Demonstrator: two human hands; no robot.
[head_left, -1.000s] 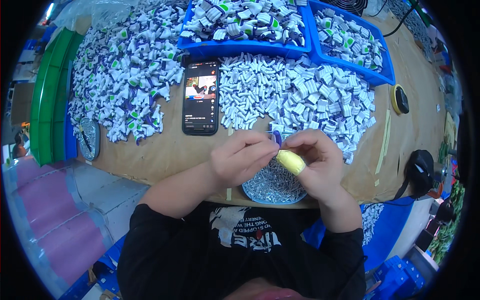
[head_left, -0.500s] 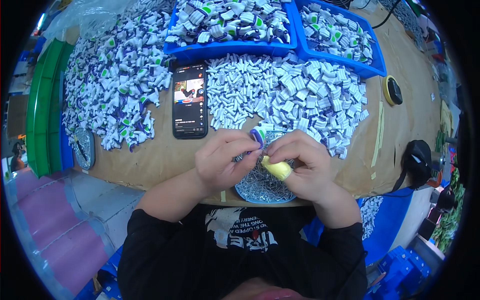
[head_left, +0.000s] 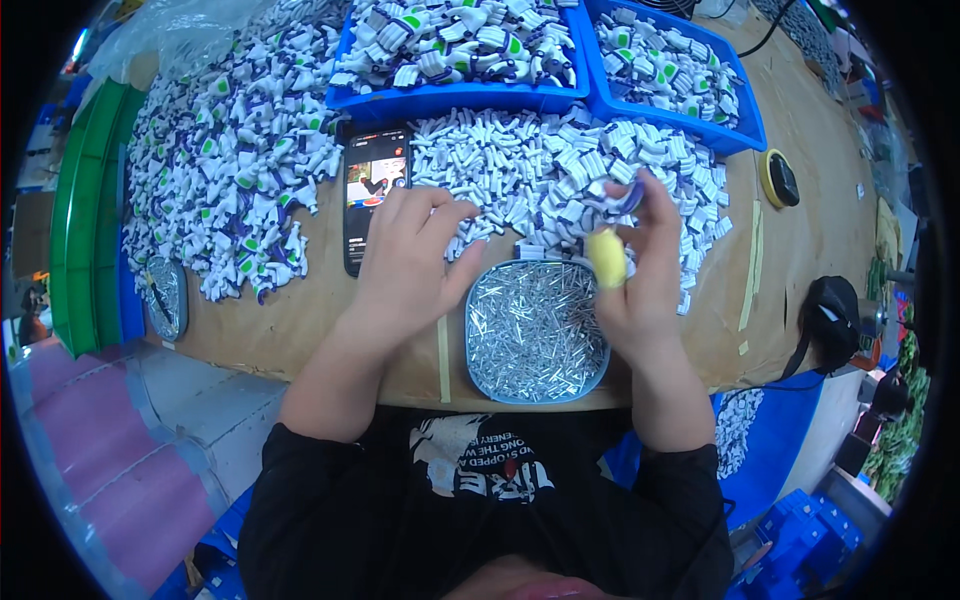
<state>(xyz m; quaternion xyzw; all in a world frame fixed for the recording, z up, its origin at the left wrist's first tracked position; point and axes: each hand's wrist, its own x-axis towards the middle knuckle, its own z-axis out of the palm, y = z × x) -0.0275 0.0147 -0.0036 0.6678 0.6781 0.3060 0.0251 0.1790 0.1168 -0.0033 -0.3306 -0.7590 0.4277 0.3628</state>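
Observation:
My right hand (head_left: 645, 275) is raised over the right side of the small-part heap, a yellow wrap (head_left: 606, 257) round its thumb. Between its fingers is a white and purple plastic piece (head_left: 628, 197), slightly blurred. My left hand (head_left: 405, 255) is held over the phone's right side, its fingers apart and nothing seen in them; the fingertips come close to the small white tube-like parts (head_left: 465, 165). Between my forearms sits a rounded tray (head_left: 468, 345) full of loose silvery metal pins (head_left: 535, 325). White ribbed parts with purple edges (head_left: 650, 150) lie behind it.
Two blue bins (head_left: 470, 100) (head_left: 735, 140) of white, purple and green parts stand at the back. A big heap of similar pieces (head_left: 235, 150) covers the left. A phone (head_left: 353, 215), green crates (head_left: 90, 220), a yellow tape roll (head_left: 780, 180) and a black strapped item (head_left: 832, 325) surround the work area.
My hands have parted from over the pin tray. The left moved left and up toward the small parts; the right moved right and up with the white and purple piece.

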